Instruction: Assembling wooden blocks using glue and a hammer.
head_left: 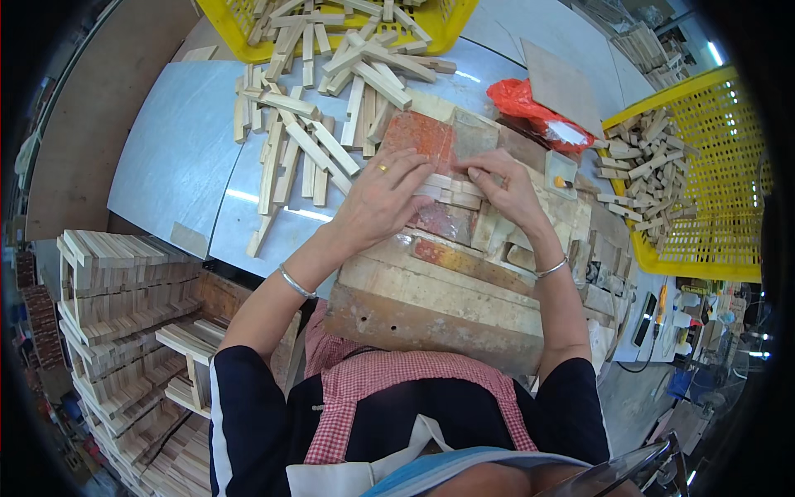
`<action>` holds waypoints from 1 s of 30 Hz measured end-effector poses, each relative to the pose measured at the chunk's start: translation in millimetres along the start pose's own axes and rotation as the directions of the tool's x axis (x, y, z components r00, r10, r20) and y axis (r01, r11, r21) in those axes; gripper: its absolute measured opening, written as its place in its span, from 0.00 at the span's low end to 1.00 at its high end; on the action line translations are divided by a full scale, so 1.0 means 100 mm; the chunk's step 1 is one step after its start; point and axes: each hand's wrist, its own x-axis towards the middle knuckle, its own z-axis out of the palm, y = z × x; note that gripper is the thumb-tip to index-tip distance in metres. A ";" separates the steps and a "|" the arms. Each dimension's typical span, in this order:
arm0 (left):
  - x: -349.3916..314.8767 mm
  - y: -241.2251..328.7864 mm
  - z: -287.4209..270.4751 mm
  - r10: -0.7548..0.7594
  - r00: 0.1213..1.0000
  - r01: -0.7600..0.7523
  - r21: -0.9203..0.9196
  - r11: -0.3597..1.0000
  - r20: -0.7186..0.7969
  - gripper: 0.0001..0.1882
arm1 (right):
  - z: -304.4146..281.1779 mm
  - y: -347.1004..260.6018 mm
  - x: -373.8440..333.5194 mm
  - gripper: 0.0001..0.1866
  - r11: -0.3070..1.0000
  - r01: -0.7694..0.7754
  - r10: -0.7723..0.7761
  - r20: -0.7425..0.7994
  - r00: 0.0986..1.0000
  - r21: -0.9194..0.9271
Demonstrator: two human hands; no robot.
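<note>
My left hand [383, 199], with a ring on one finger, closes over the left end of a few short pale wooden sticks [451, 190] lying side by side. The sticks rest on a worn wooden work block [414, 290] with a red-painted plate [422, 137]. At their right end my right hand [507, 195] has its thumb and fingers pinched together on the sticks. Its fingertips partly hide what they grip. Beyond my left hand, a loose heap of notched wooden sticks [310, 149] covers part of the grey table [174, 141].
A yellow basket [460, 25] of sticks stands at the far side. Another yellow basket [704, 257] at the right holds short wooden blocks [650, 157]. A red plastic bag [530, 103] lies beyond the work block. Stacked wooden frames [124, 290] rise at the left.
</note>
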 end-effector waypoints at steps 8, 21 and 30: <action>0.25 -0.98 -0.38 -0.258 0.916 0.288 0.053 0.956 -0.308 0.14 | 0.19 -0.11 1.15 0.12 0.965 0.171 -0.204 -0.157 0.966 -0.199; 0.54 -1.78 -0.30 -0.581 0.795 0.590 0.001 0.807 -0.177 0.14 | 0.44 0.11 2.01 0.16 0.952 -0.192 0.221 -0.103 0.970 0.238; 0.09 -1.31 -0.83 -0.765 0.620 0.214 -0.976 -0.052 0.176 0.19 | 0.72 0.01 2.04 0.20 1.000 0.008 -0.009 -0.133 0.991 -0.013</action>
